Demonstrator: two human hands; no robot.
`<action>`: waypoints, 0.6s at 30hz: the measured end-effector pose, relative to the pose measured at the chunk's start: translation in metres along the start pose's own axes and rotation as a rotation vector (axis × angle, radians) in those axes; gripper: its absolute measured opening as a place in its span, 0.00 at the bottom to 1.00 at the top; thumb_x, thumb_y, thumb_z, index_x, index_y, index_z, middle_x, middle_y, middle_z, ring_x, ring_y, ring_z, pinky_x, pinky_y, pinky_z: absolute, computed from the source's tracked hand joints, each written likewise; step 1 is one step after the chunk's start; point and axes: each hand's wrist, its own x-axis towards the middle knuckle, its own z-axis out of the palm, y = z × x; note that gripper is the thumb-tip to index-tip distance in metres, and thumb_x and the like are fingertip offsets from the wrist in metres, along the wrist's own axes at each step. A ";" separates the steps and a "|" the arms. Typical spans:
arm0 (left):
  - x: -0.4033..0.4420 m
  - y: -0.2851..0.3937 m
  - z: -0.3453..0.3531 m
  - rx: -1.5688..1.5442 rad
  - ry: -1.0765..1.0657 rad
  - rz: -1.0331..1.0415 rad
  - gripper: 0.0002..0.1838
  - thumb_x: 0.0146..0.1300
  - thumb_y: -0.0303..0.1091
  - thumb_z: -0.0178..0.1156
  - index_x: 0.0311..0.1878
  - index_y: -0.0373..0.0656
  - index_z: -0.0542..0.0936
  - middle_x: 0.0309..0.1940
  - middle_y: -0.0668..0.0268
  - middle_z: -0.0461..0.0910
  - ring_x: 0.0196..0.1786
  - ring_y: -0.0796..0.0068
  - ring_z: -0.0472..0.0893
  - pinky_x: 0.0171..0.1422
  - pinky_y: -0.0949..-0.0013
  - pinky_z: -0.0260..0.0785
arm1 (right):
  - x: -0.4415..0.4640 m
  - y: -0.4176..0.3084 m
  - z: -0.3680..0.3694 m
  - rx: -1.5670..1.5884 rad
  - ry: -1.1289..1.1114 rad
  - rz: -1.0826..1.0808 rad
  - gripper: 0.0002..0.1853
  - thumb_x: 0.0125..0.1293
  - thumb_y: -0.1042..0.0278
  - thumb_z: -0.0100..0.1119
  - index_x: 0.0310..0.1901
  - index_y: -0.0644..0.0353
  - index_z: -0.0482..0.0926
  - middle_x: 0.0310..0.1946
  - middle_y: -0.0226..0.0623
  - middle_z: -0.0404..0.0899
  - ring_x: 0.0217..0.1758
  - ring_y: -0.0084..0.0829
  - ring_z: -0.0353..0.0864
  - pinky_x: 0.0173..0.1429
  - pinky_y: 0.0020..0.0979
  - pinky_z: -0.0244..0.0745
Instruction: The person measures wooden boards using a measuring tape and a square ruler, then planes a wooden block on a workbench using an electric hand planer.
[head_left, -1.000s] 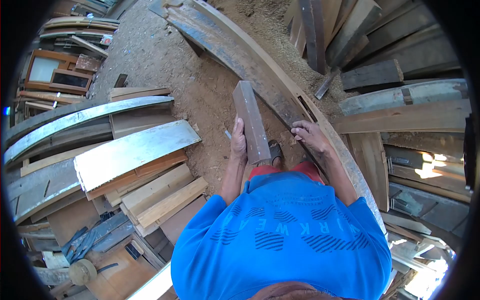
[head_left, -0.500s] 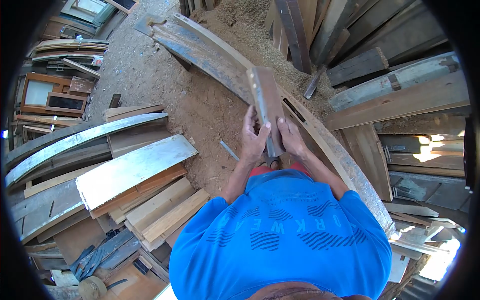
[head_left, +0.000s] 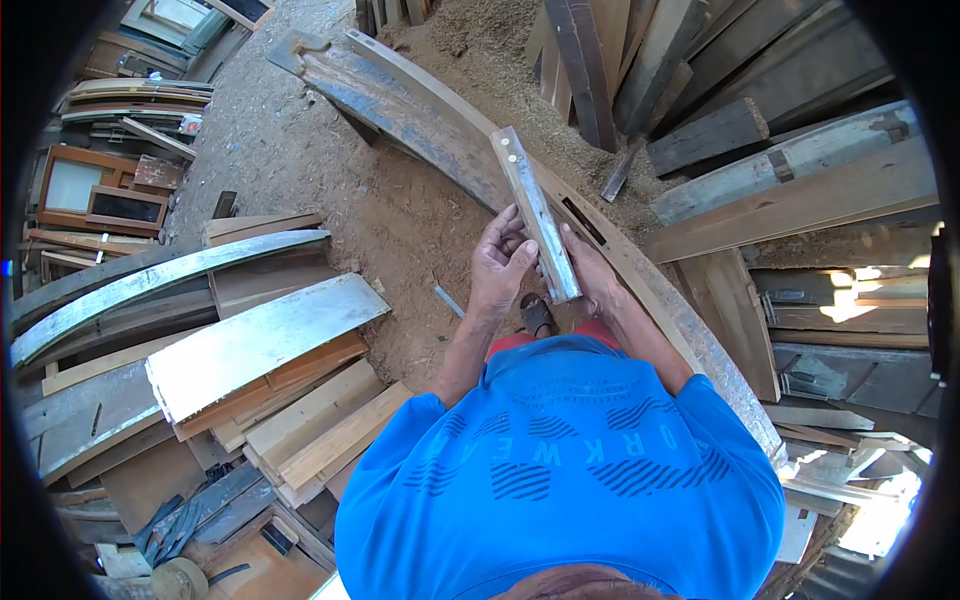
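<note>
Note left hand (head_left: 494, 276) gripping left edge of wood block (head_left: 535, 215) between thumb and fingers. Log block between both hands, long axis slanting from far left to near right, far end overlapping bench (head_left: 410, 115) in view. Record right hand (head_left: 592, 275) gripping right side toward near end, fingertips hidden.

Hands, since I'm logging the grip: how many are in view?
2: the left hand at the left edge of the held wooden piece, the right hand at its right.
</note>
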 end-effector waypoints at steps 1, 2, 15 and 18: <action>-0.001 0.001 0.000 0.002 -0.003 0.002 0.40 0.66 0.35 0.71 0.76 0.33 0.63 0.62 0.60 0.76 0.55 0.78 0.79 0.60 0.70 0.76 | 0.000 0.000 0.000 0.013 -0.011 0.010 0.34 0.82 0.37 0.35 0.61 0.61 0.80 0.40 0.34 0.84 0.37 0.23 0.81 0.41 0.30 0.79; -0.001 0.003 0.000 0.004 -0.007 0.005 0.40 0.66 0.35 0.71 0.76 0.33 0.64 0.62 0.61 0.76 0.55 0.78 0.79 0.59 0.71 0.76 | 0.000 0.000 0.000 0.025 -0.023 0.019 0.34 0.82 0.37 0.35 0.62 0.61 0.79 0.40 0.34 0.84 0.37 0.22 0.81 0.42 0.30 0.79; 0.002 -0.009 -0.023 0.071 0.060 0.016 0.42 0.68 0.32 0.69 0.78 0.35 0.56 0.59 0.60 0.74 0.58 0.73 0.76 0.65 0.65 0.73 | -0.014 -0.007 0.013 0.358 -0.198 0.113 0.33 0.81 0.36 0.37 0.58 0.62 0.77 0.33 0.39 0.82 0.26 0.30 0.85 0.28 0.32 0.83; -0.002 -0.003 -0.020 0.027 0.029 -0.053 0.46 0.68 0.40 0.70 0.79 0.38 0.54 0.61 0.59 0.73 0.61 0.71 0.76 0.66 0.64 0.73 | -0.009 -0.001 0.012 0.321 -0.219 0.121 0.33 0.82 0.37 0.36 0.58 0.62 0.77 0.33 0.38 0.82 0.28 0.29 0.85 0.31 0.32 0.83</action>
